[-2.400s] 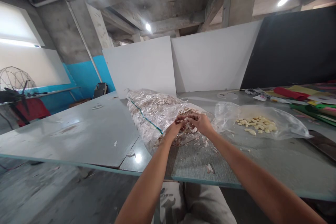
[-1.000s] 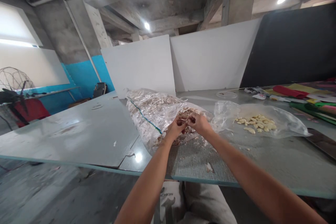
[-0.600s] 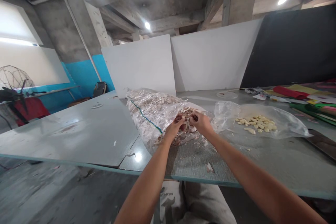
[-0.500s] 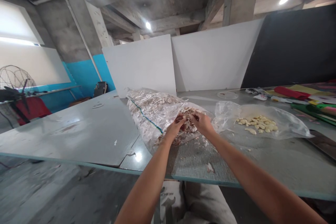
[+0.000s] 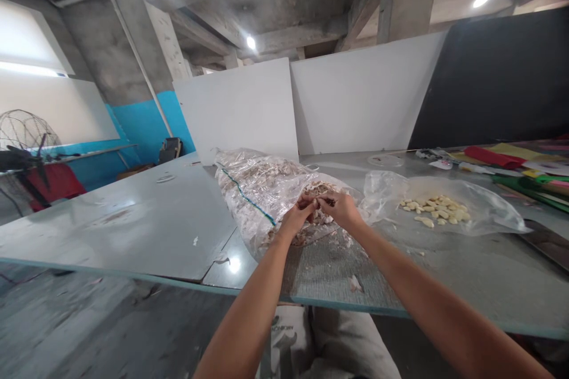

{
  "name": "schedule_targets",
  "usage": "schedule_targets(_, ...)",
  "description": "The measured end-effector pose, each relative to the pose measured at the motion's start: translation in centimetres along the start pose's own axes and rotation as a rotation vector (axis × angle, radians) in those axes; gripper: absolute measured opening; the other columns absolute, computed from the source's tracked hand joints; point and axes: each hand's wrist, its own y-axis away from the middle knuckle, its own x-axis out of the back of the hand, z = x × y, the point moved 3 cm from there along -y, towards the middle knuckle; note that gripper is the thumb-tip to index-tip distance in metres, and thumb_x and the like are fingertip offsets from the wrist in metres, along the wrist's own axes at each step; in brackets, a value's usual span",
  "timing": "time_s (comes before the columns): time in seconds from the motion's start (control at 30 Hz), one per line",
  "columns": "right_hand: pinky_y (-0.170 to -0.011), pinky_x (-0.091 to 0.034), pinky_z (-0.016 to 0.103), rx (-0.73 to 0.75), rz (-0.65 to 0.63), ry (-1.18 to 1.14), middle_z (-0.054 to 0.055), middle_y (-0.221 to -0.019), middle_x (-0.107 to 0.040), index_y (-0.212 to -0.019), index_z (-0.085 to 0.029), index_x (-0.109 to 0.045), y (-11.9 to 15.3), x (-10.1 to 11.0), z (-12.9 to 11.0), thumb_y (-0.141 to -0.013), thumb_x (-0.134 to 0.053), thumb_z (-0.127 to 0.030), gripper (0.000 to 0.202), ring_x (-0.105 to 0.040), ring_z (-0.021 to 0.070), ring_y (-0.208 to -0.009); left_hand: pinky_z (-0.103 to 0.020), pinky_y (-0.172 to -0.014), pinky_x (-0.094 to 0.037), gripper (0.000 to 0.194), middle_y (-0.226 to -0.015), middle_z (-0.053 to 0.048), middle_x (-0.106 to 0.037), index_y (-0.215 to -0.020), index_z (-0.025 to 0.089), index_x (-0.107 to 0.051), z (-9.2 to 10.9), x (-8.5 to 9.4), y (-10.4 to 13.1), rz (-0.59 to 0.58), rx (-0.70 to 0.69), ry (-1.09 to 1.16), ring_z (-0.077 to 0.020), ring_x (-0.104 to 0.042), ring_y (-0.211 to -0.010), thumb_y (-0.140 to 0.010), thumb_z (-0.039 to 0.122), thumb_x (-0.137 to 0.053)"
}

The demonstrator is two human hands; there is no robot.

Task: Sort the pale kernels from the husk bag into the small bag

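My left hand [image 5: 297,218] and my right hand [image 5: 342,209] meet fingertip to fingertip over the mouth of a large clear plastic bag [image 5: 255,183]. Both are closed in a pinch on a small garlic clove, which the fingers mostly hide. Papery garlic skins [image 5: 320,188] fill the bag's mouth behind and below the fingers. A blue-green cord [image 5: 246,197] runs along the bag. To the right, pale peeled garlic cloves [image 5: 438,209] lie in a heap on a second clear plastic bag [image 5: 491,208], apart from my hands.
The grey table [image 5: 146,231] has its front edge close to my lap. Loose skin scraps [image 5: 355,284] lie near that edge. A dark flat object [image 5: 549,243] rests at the right, with coloured sheets [image 5: 493,157] behind it. White boards [image 5: 240,109] stand along the back.
My fingertips have drawn closer together and now touch over the skins. The bags and the heap of cloves have stayed where they were.
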Motion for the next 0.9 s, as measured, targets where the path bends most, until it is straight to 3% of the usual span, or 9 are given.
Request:
schedule_targets(0.17, -0.057, -0.040, 0.021, 0.016, 0.002, 0.002, 0.003, -0.073, -0.067, -0.086, -0.018, -0.070, -0.1, 0.0, 0.2, -0.076, -0.050, -0.034, 0.027, -0.057, 0.0135, -0.063, -0.020, -0.043, -0.034, 0.040, -0.061, 0.006, -0.052, -0.084, 0.016, -0.051, 0.0, 0.1, -0.1, 0.004, 0.003, 0.001, -0.0038, -0.042, -0.040, -0.064, 0.049, -0.065)
schedule_targets(0.33, -0.053, -0.038, 0.021, -0.004, -0.003, 0.033, 0.001, -0.059, -0.063, -0.082, -0.017, -0.070, -0.2, -0.4, 0.7, -0.075, -0.048, -0.032, 0.027, -0.053, 0.0123, -0.055, -0.019, -0.041, -0.034, 0.040, -0.057, 0.007, -0.050, -0.082, 0.016, -0.050, -0.1, -0.1, 0.0, 0.002, 0.003, -0.021, -0.0040, -0.041, -0.039, -0.063, 0.048, -0.066)
schedule_targets(0.57, -0.052, -0.035, 0.020, -0.002, 0.033, 0.058, 0.001, -0.059, -0.061, -0.076, -0.017, -0.066, -0.3, -0.5, 0.6, -0.071, -0.047, -0.030, 0.024, -0.050, 0.0113, -0.054, -0.019, -0.043, -0.034, 0.042, -0.056, 0.006, -0.051, -0.083, 0.018, -0.051, 0.0, -0.2, 0.1, 0.031, 0.008, -0.051, -0.0048, -0.042, -0.040, -0.062, 0.051, -0.065)
schedule_targets(0.9, -0.052, -0.034, 0.021, -0.019, 0.065, 0.071, 0.002, -0.062, -0.060, -0.074, -0.016, -0.062, 0.2, 0.1, -0.3, -0.077, -0.044, -0.032, 0.024, -0.049, 0.0111, -0.053, -0.020, -0.049, -0.038, 0.034, -0.058, 0.004, -0.054, -0.089, 0.022, -0.061, 0.1, 0.2, 0.1, 0.120, 0.066, 0.003, -0.0076, -0.045, -0.047, -0.066, 0.046, -0.063)
